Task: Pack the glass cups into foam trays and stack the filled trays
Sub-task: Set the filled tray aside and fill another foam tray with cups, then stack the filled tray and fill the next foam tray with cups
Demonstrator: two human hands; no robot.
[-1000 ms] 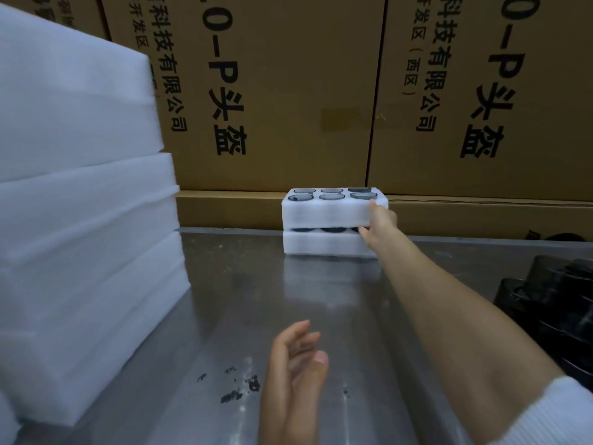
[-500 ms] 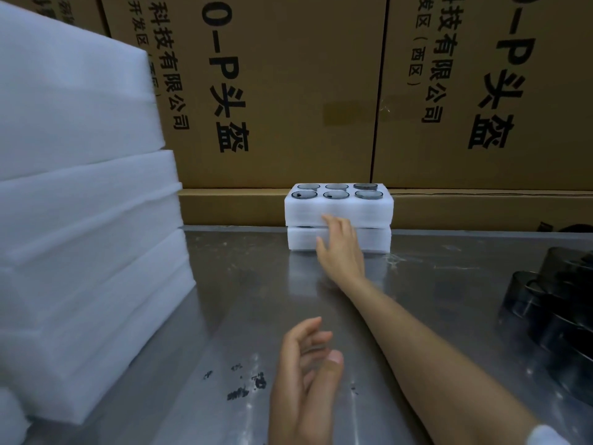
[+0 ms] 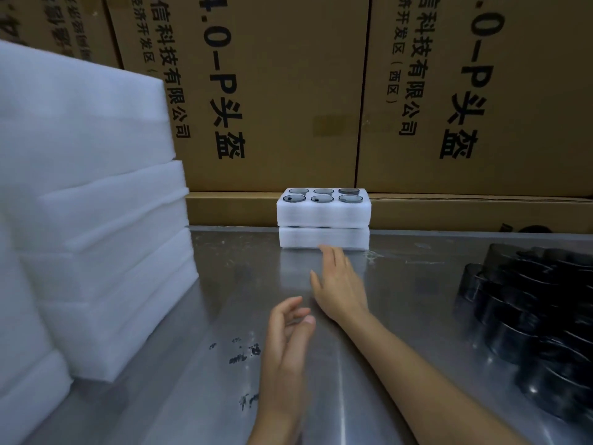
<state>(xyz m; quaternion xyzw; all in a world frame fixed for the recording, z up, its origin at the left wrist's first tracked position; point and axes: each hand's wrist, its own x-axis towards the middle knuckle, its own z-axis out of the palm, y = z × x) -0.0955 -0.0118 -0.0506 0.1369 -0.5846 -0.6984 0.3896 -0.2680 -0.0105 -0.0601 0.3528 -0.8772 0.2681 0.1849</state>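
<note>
Our right hand (image 3: 340, 284) lies flat and released over the table (image 3: 224, 316), fingers straight, tips just short of the lower tray (image 3: 324, 240). The filled tray (image 3: 324, 210) sits squarely on it, straight ahead of that hand, long axis running left to right, six cups (image 3: 322, 198) upright in its holes. Our left hand (image 3: 287, 335) hovers nearer to us, loosely curled and holding nothing.

We judge this stack done, so the next move turns on two supplies. The loose cups (image 3: 529, 322), dark and crowded together, lie to the right of the right hand, which is the nearer one. The foam pile (image 3: 96, 245) stands to the left of the left hand, well apart from it.

The table is bare brushed metal with a few dark scuffs. Cartons (image 3: 272, 91) printed in black wall off the far edge behind the trays.
</note>
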